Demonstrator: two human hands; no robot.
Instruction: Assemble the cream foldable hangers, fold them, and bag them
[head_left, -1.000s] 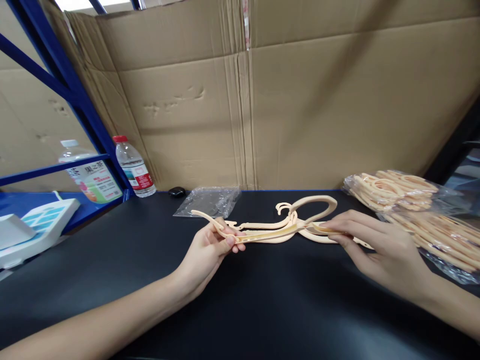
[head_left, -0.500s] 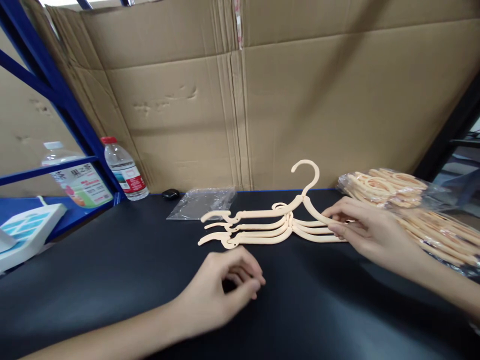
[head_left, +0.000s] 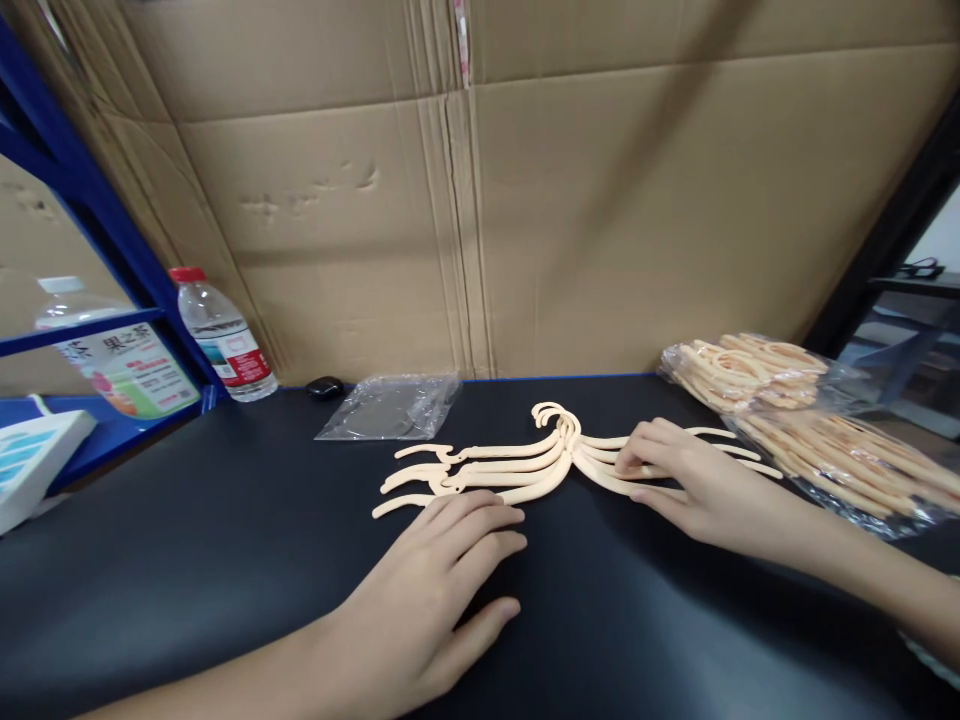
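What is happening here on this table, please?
A person is handling a small stack of cream plastic hangers lying flat on a black table. The right hand presses on the stack's right arms, and the left hand rests flat just in front of the left arms. A clear bag of more hangers lies at the right, and an empty plastic bag lies behind.
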